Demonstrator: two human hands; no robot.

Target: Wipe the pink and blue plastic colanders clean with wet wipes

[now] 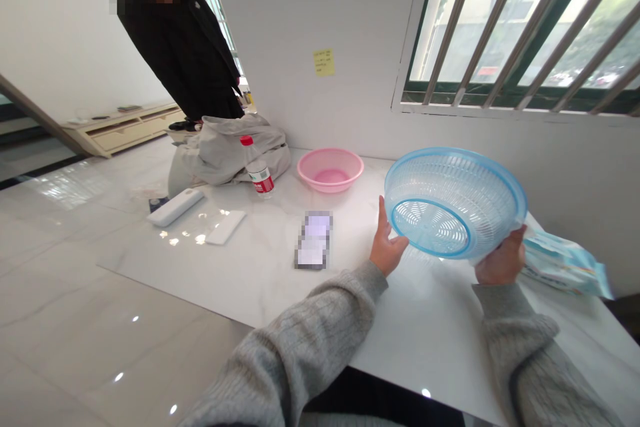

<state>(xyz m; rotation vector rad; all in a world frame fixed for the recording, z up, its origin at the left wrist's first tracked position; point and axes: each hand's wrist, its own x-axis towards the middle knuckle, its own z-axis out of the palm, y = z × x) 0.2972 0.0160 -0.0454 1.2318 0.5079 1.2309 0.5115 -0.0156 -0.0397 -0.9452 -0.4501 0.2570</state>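
A light blue slotted plastic basket (493, 197) is tilted above the right part of the white table (430, 327), its round base facing me. My left hand (389, 245) grips its left side, thumb by the base ring and a finger pointing up along the wall. On the right side, my right hand (501, 259) holds it near the rim, the fingers partly hidden. Behind and to the left of the basket stands a pink plastic basin (331, 177). A phone (313, 240) lies on the table left of my left hand.
A blue-white soft pack (565, 263) lies right of my right hand. Toward the left are a red-capped bottle (259, 173), a beige cloth bag (215, 150), a white box (176, 207) and a flat white item (226, 227). Beyond the bag stands a person in black (185, 40).
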